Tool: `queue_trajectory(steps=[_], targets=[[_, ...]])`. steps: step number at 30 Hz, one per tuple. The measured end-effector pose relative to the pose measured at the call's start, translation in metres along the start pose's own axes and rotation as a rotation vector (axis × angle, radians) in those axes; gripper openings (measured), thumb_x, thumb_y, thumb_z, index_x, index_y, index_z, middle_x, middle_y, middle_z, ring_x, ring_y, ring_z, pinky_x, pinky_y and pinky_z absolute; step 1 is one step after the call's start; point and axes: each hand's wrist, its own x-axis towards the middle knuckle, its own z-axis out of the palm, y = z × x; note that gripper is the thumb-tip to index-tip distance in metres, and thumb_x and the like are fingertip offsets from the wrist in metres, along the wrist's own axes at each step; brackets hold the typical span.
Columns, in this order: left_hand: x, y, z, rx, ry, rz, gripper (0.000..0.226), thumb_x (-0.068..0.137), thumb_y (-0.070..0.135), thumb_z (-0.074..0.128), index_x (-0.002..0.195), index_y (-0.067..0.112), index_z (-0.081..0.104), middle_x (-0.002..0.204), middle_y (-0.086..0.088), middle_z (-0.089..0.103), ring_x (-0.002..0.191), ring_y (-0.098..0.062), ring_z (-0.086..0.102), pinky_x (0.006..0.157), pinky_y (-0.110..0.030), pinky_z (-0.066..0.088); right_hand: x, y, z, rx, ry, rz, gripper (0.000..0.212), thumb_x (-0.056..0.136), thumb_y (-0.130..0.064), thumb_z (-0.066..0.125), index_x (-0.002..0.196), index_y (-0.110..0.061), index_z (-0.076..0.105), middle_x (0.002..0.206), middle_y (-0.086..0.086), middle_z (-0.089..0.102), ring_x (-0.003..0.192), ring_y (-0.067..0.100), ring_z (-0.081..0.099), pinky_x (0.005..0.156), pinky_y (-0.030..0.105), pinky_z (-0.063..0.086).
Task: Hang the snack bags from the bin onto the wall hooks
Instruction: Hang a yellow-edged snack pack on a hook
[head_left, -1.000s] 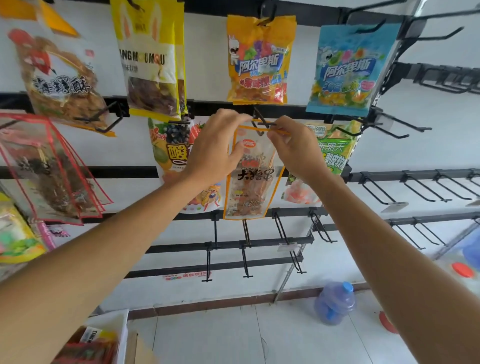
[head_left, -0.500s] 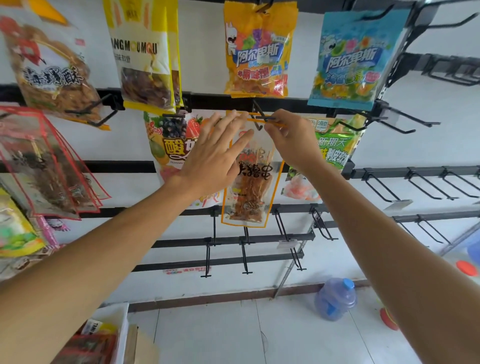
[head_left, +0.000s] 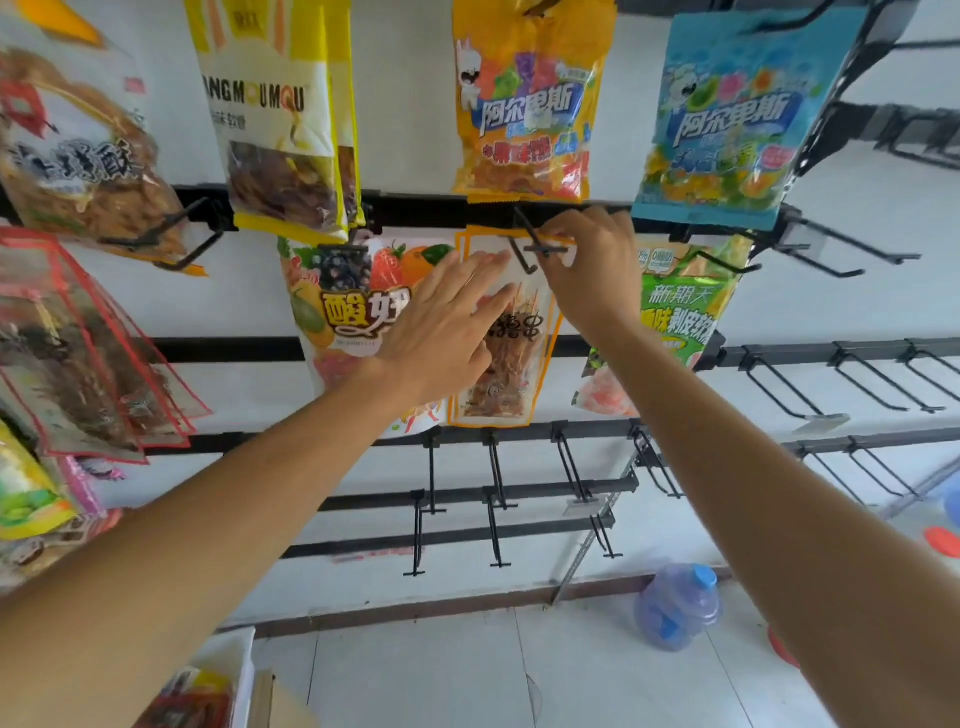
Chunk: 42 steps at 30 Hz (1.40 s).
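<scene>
R hand (head_left: 592, 265) on bag (head_left: 511, 379) top

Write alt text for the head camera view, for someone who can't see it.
A person's right hand pinches the top of an orange-edged clear snack bag at a black wall hook, while the left hand, fingers straight, reaches across the bag's front. Other snack bags hang around it.

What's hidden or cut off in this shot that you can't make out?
Head view, orange-edged bag: hang hole covered by right hand, so seating on hook unclear.
Its label: partly behind left hand.
Bin: cut off by bottom edge, contents blurred.
</scene>
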Motion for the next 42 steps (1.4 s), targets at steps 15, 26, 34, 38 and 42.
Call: queue_trajectory(steps=[15,26,34,38,42], targets=[[-0.027,0.027,-0.042,-0.203,-0.271,-0.084,0.069,0.095,0.026,0.052,0.155,0.025,0.019,0.164,-0.003,0.005,0.15,-0.024,-0.005,0.121,-0.044,-0.004,-0.058,0.004,-0.045,0.032,-0.289,0.054,0.06,0.092,-0.022,0.055,0.149,-0.016,0.035,0.148,0.006,0.041,0.136,0.028,0.034,0.109,0.04,0.034],[-0.117,0.072,-0.124,-0.302,-0.528,-0.549,0.053,0.097,0.037,0.049,0.148,0.035,0.034,0.159,0.003,0.024,0.146,-0.026,0.014,0.114,-0.048,0.022,-0.13,-0.043,-0.068,0.017,-0.915,-0.2,0.044,0.095,-0.038,0.053,0.135,-0.019,0.052,0.14,0.007,0.053,0.128,0.029,0.048,0.106,0.04,0.04],[-0.239,0.053,-0.171,-0.373,-0.623,-0.874,0.053,0.098,0.033,0.052,0.148,0.021,0.038,0.153,-0.004,0.036,0.137,-0.024,0.039,0.109,-0.037,0.037,-0.176,-0.151,-0.042,0.087,-1.029,-0.431,0.049,0.096,-0.042,0.051,0.14,-0.022,0.046,0.145,0.007,0.046,0.131,0.03,0.043,0.108,0.041,0.038],[-0.318,0.043,-0.198,-0.336,-0.669,-1.031,0.053,0.097,0.034,0.052,0.147,0.024,0.039,0.15,-0.004,0.042,0.128,-0.022,0.049,0.096,-0.031,0.042,-0.206,-0.219,-0.034,0.116,-1.125,-0.579,0.05,0.097,-0.041,0.048,0.143,-0.022,0.041,0.15,0.005,0.041,0.135,0.029,0.04,0.11,0.041,0.036],[-0.383,0.036,-0.227,-0.336,-0.693,-1.126,0.053,0.1,0.029,0.05,0.15,0.026,0.034,0.135,-0.007,0.052,0.112,-0.025,0.055,0.092,-0.037,0.045,-0.236,-0.285,-0.025,0.169,-1.151,-0.701,0.05,0.097,-0.038,0.049,0.143,-0.02,0.042,0.149,0.007,0.042,0.135,0.028,0.041,0.109,0.039,0.036]])
